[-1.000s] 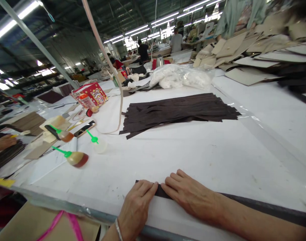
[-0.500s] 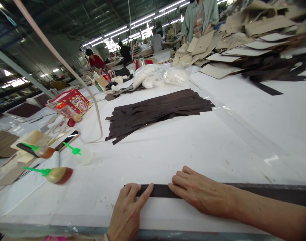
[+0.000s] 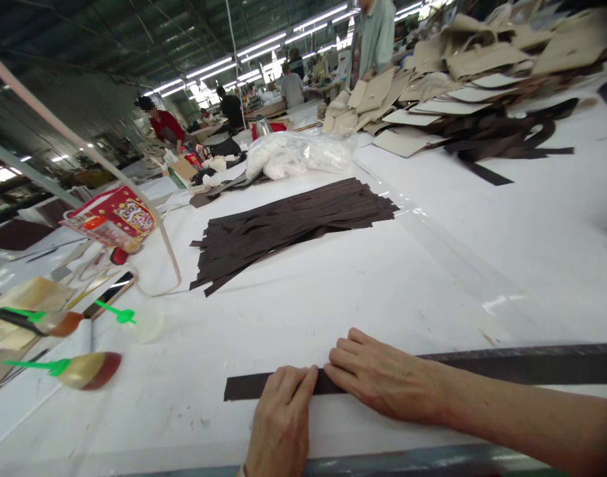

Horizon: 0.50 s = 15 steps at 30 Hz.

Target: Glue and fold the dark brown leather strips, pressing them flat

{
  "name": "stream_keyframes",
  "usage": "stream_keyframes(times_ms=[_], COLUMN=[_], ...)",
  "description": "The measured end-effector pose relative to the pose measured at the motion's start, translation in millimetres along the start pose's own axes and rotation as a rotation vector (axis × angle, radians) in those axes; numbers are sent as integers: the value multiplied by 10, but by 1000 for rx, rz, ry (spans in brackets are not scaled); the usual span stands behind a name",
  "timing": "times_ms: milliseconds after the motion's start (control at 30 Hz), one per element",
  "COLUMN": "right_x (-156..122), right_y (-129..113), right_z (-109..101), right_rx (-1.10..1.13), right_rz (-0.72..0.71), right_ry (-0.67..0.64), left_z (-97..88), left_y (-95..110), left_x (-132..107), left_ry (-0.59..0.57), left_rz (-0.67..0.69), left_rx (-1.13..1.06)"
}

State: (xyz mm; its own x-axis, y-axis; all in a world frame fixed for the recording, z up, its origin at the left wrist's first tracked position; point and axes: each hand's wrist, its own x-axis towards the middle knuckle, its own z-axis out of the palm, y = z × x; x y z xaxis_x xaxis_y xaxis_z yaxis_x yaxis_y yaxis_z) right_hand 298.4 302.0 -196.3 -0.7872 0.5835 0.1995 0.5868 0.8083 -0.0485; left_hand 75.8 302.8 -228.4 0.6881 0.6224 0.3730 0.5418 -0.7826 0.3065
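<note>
A long dark brown strip lies flat along the near edge of the white table, running off to the right. My left hand rests on it near its left end, fingers laid flat and together. My right hand presses on the strip just to the right, fingers stretched out flat, its fingertips almost touching the left hand's. A pile of similar dark strips lies farther back at the middle of the table.
Glue bottles with green nozzles and a phone lie at the left, a red box behind them. A cream strap loops down onto the table. Beige and dark cut pieces are heaped at the back right. Other people work at distant tables.
The camera has swung right. Both hands slid right along the strip, so its left end now shows clear of my left hand; the fingertips have drawn closer together again.
</note>
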Motion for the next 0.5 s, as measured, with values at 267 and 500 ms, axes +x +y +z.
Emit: stream_keyframes(times_ms=[267, 500], right_x=[-299, -605], right_y=[52, 88], right_z=[-98, -237], right_rx=[-8, -21], right_rz=[22, 90], right_ry=[-38, -96], left_z=[19, 27], left_y=[-82, -3], left_x=[-120, -33], left_ry=[-138, -177], left_rz=[49, 73], left_rx=[174, 270])
